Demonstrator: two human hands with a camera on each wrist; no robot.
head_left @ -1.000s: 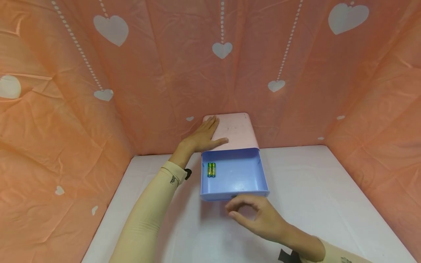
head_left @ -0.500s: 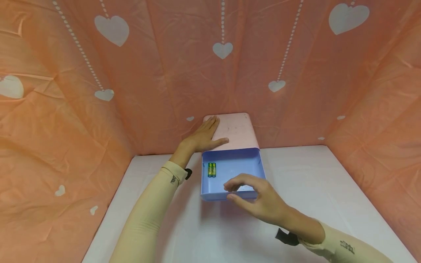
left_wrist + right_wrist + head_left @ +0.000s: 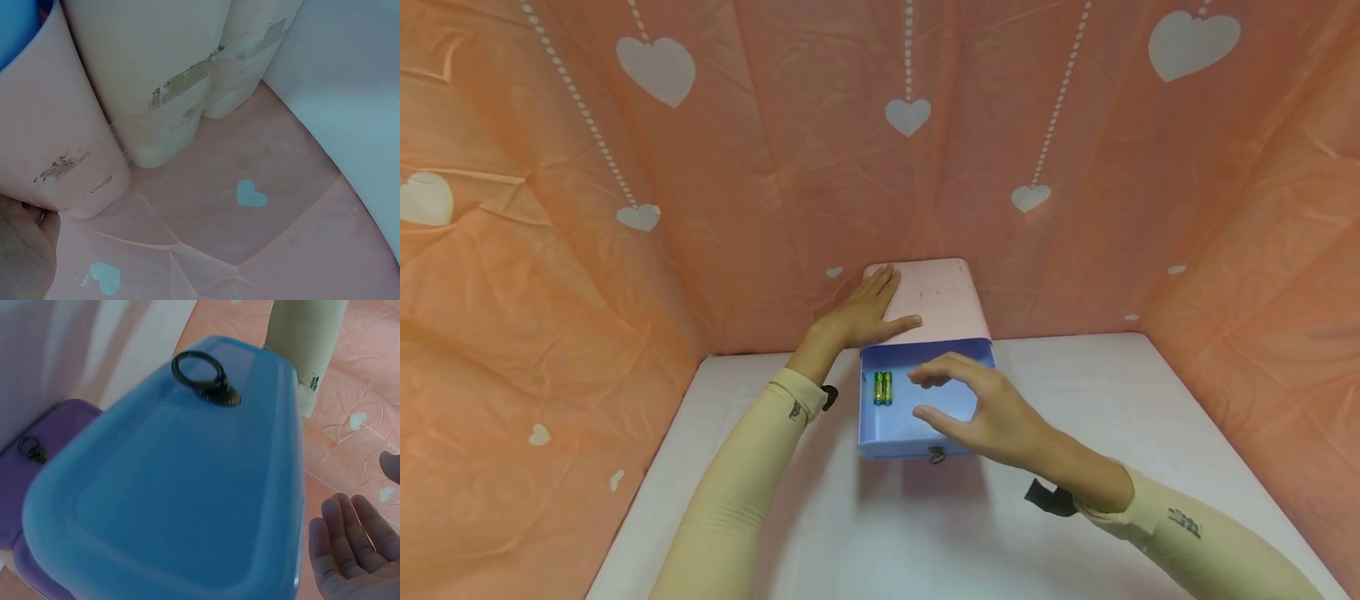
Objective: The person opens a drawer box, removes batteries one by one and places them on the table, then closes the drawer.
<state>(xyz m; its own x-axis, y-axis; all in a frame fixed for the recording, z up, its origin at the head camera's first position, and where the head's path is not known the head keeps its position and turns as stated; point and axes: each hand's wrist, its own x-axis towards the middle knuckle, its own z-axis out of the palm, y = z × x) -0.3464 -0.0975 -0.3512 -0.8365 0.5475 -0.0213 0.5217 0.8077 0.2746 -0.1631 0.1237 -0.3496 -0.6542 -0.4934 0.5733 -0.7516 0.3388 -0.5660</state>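
Note:
My left hand (image 3: pixel 857 315) rests flat on the pink cabinet top (image 3: pixel 940 296), fingers spread. Below that top a blue drawer (image 3: pixel 897 429) is pulled out. Two green and yellow batteries (image 3: pixel 883 388) lie side by side at its left. Over the drawer's right part hovers my right hand (image 3: pixel 1000 417), its curved fingers apart from the thumb and holding nothing. A ring pull (image 3: pixel 937 455) hangs on the drawer front. The right wrist view shows that blue front (image 3: pixel 175 487) close up, with the right hand's fingers (image 3: pixel 350 537) beside it.
Purple drawer fronts (image 3: pixel 37 494) with a ring pull sit lower down in the right wrist view. The cabinet's side (image 3: pixel 169 81) bears torn tape marks. A white table surface (image 3: pixel 737 467) lies around it, with orange heart-printed cloth (image 3: pixel 775 167) behind and at both sides.
My right hand has moved forward from the drawer's front edge and ring pull to over the drawer, its thumb and fingers spreading wider. The left hand, drawer and batteries stay put.

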